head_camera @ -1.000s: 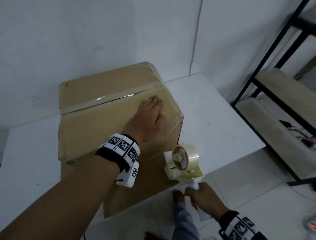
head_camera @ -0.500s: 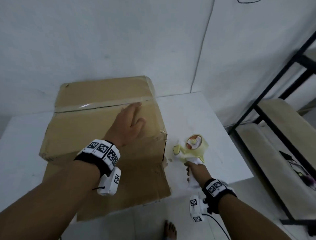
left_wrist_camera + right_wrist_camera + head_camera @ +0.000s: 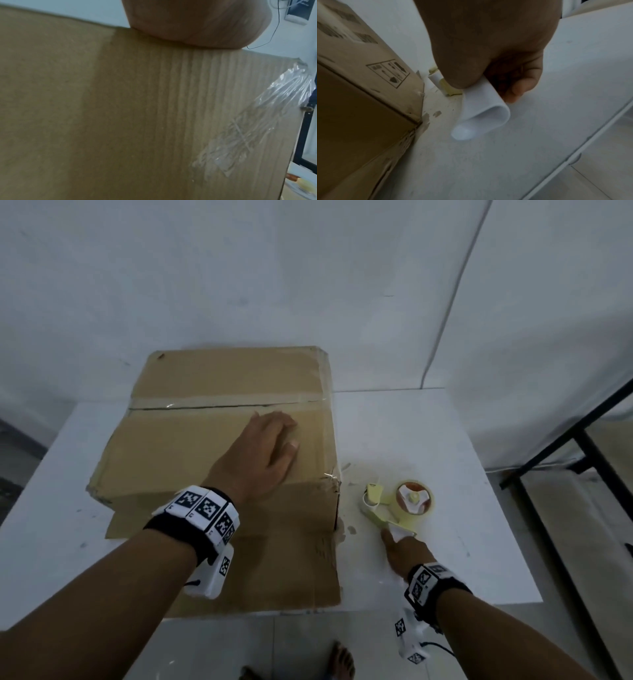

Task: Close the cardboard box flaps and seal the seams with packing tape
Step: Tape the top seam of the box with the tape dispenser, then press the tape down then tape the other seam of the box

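A brown cardboard box stands on the white table with its top flaps down. A strip of clear tape runs along the centre seam. My left hand lies flat on the near flap with straight fingers, close to the right edge. The left wrist view shows the box's side and crinkled tape at its corner. A yellow-green tape dispenser lies on the table right of the box. My right hand grips its white handle, thumb and fingers curled round it.
A black metal shelf frame stands to the right of the table. The white wall rises just behind the box, with a thin cable running down it. Tiled floor and a bare foot show below the table's front edge.
My right hand has carried the dispenser from beyond the table's front edge onto the table beside the box, where it now lies. My left hand has stayed on the box top.
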